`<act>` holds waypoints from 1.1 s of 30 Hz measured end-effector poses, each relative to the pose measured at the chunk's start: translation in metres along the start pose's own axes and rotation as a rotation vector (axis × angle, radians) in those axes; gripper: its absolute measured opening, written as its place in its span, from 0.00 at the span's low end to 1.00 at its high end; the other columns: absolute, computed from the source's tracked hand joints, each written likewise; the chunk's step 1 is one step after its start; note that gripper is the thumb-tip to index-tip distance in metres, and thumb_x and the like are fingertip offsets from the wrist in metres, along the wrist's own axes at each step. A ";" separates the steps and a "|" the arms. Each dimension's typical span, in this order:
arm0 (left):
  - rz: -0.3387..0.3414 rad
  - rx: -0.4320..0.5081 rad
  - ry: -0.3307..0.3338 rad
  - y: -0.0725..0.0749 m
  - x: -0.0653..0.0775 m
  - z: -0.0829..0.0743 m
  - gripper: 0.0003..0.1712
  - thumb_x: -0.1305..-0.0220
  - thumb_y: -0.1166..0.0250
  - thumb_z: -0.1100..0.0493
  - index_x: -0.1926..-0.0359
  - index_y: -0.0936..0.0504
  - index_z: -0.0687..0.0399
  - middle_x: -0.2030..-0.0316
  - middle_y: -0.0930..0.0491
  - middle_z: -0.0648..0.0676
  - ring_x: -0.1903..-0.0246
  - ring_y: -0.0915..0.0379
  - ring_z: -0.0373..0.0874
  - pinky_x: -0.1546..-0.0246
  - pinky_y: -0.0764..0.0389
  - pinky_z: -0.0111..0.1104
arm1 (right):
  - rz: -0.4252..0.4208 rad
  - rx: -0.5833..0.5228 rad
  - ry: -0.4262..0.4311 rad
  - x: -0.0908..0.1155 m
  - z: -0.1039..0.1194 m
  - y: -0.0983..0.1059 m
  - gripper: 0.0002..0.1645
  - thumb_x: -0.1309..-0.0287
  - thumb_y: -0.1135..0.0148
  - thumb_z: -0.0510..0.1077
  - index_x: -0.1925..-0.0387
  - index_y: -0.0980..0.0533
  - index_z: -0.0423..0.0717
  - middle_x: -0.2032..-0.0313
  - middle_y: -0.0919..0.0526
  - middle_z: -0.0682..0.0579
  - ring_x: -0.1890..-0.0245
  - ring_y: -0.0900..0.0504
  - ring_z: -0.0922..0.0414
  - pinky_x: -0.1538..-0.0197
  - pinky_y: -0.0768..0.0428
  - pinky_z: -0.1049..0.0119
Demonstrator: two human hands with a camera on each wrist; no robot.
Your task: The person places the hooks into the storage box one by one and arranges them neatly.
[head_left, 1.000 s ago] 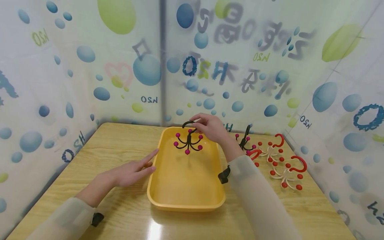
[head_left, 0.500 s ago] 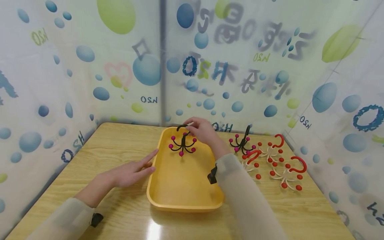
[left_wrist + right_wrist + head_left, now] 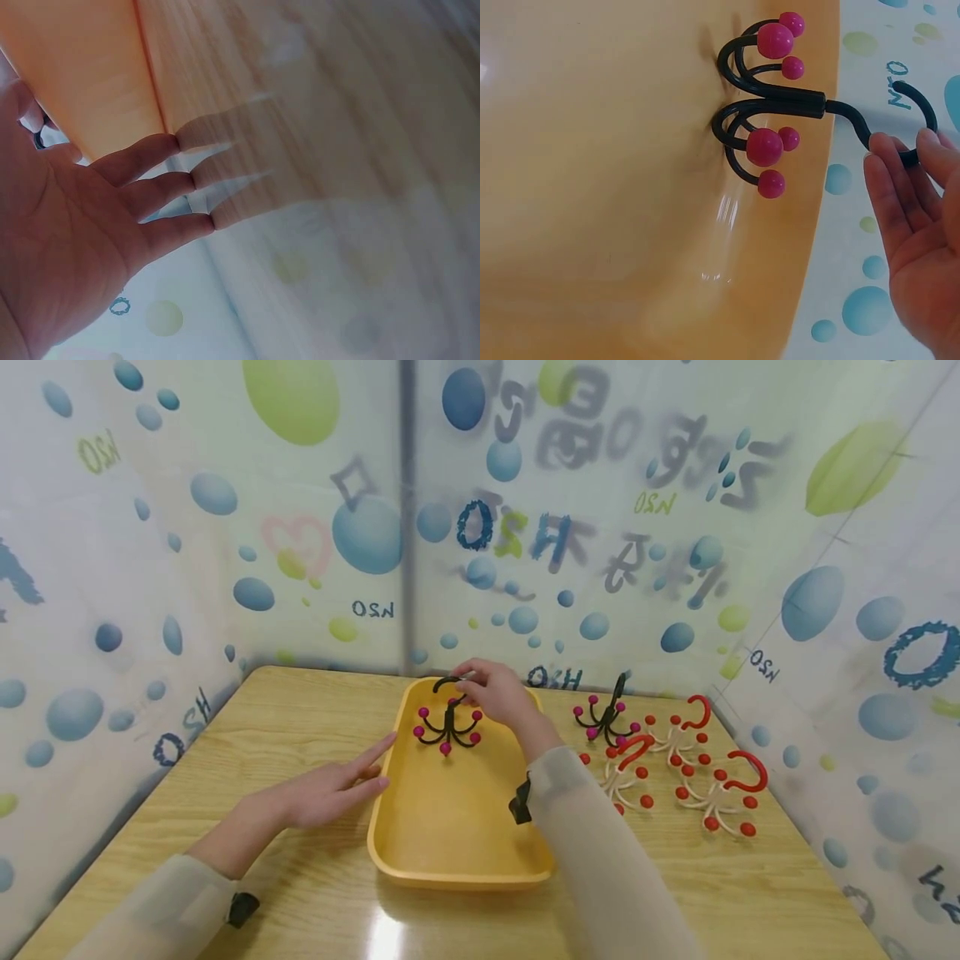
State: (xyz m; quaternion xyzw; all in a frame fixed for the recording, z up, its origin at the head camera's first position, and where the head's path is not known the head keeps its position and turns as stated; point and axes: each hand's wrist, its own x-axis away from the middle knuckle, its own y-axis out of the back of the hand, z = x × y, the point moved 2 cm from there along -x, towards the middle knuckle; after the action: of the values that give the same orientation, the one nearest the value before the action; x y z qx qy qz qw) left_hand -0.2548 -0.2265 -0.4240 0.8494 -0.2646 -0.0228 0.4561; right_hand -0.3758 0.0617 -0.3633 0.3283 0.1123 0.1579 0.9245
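My right hand [image 3: 495, 693] pinches the curved hook of a black multi-hook hanger [image 3: 448, 720] between thumb and fingers. Upright in the far part of the yellow tray [image 3: 457, 827], this hanger spreads several curved arms tipped with pink balls. In the right wrist view, the arms of the black hanger [image 3: 795, 103] are close to the tray's floor; whether they touch it I cannot tell. My left hand [image 3: 322, 793] lies against the tray's left outer side with extended fingers. The left wrist view shows fingertips of that hand [image 3: 75, 225] on the wooden tabletop beside the tray wall [image 3: 82, 67].
Right of the tray stands another black hanger with pink balls [image 3: 606, 720]. Near it are three white hangers with red hooks and red balls: one nearest the tray [image 3: 617, 781], one farther back [image 3: 673, 739], one at right [image 3: 712, 802]. Patterned curtains [image 3: 480, 610] enclose the wooden table [image 3: 300, 727].
My right hand has moved left and slightly nearer with the black hanger, lowering it in the tray. The nearest white hanger shows more fully from behind the right arm. My left hand has stayed put.
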 end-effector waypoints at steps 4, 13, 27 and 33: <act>0.005 0.001 -0.001 -0.001 -0.001 0.001 0.43 0.14 0.55 0.30 0.10 0.62 0.26 0.23 0.28 0.71 0.24 0.32 0.75 0.23 0.37 0.72 | -0.021 -0.004 -0.012 -0.001 -0.001 -0.002 0.14 0.17 0.39 0.48 0.38 0.15 0.53 0.51 0.07 0.44 0.56 0.09 0.48 0.57 0.13 0.62; 0.003 -0.004 -0.008 -0.001 -0.001 0.001 0.44 0.14 0.55 0.29 0.10 0.63 0.26 0.24 0.27 0.71 0.24 0.31 0.74 0.23 0.36 0.71 | -0.059 -0.025 -0.025 0.001 0.002 -0.005 0.15 0.18 0.38 0.45 0.40 0.14 0.48 0.53 0.07 0.46 0.62 0.09 0.55 0.49 0.08 0.57; -0.004 -0.009 -0.007 0.000 -0.001 0.002 0.44 0.14 0.56 0.29 0.10 0.63 0.26 0.23 0.27 0.70 0.23 0.33 0.75 0.23 0.38 0.72 | -0.053 -0.011 -0.046 0.002 0.004 -0.006 0.17 0.19 0.37 0.42 0.36 0.13 0.53 0.55 0.07 0.45 0.65 0.10 0.54 0.54 0.08 0.53; -0.005 -0.007 -0.017 -0.001 -0.001 0.003 0.44 0.14 0.56 0.29 0.10 0.63 0.26 0.23 0.28 0.70 0.23 0.34 0.75 0.22 0.38 0.72 | -0.004 0.015 -0.044 0.004 0.001 -0.003 0.25 0.19 0.37 0.41 0.27 0.19 0.58 0.49 0.07 0.43 0.56 0.08 0.40 0.72 0.27 0.67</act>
State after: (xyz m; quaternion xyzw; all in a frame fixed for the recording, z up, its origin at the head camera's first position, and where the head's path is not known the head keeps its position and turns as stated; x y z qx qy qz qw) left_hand -0.2558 -0.2280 -0.4269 0.8481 -0.2665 -0.0321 0.4568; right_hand -0.3706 0.0599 -0.3649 0.3384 0.0938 0.1478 0.9246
